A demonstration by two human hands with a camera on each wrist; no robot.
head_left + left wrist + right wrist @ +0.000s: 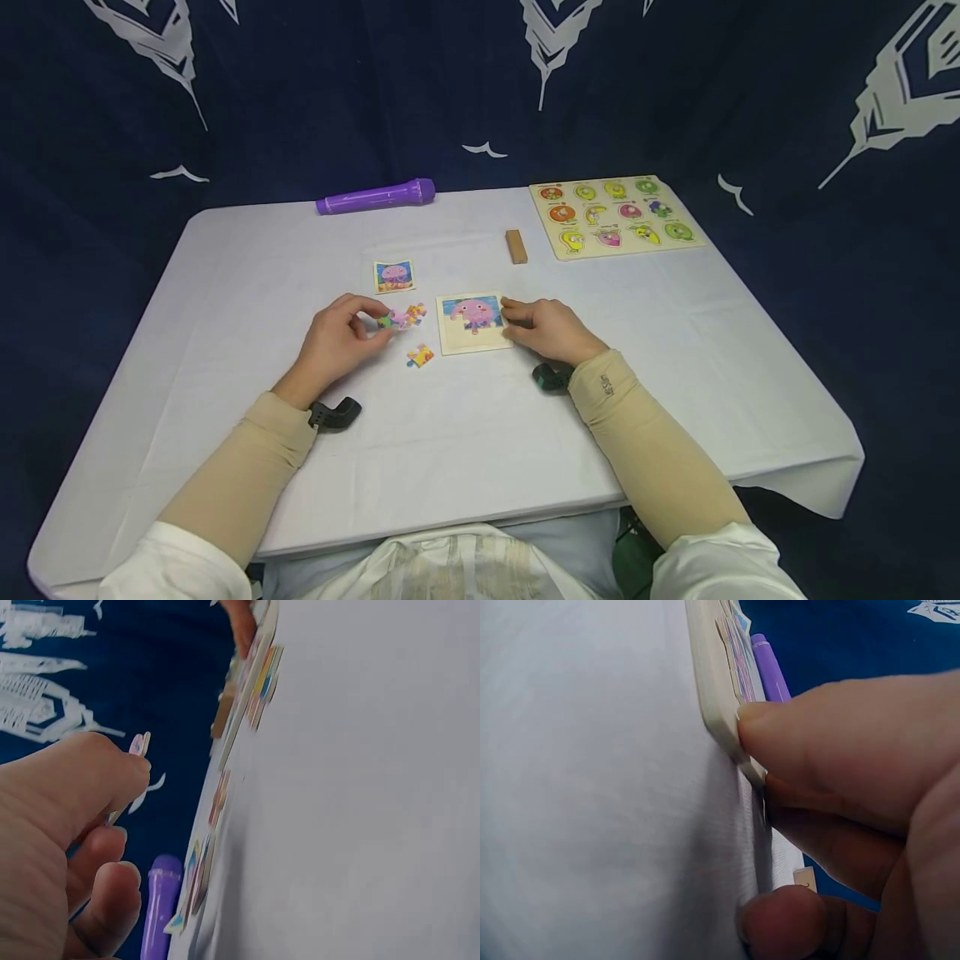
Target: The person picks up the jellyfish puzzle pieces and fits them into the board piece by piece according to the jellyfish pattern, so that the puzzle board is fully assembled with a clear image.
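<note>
In my left hand (337, 337) I pinch a jigsaw piece (139, 744) between thumb and index finger, and the hand mostly hides it in the left wrist view. Beside those fingertips lie colourful loose pieces (415, 312), with one yellow-orange piece (421, 356) nearer me. My right hand (551, 329) grips the right edge of a square wooden puzzle board (476, 343), its thumb on the near corner in the right wrist view. A pink octopus picture (475, 312) fills the board's upper part, while the lower part is bare wood. Behind the loose pieces lies a small picture card (394, 276).
A purple toy microphone (375, 197) lies along the table's back edge. At the back right is a fruit-picture board (615, 218), and a small wooden block (516, 247) lies to its left. White cloth covers the table (450, 450).
</note>
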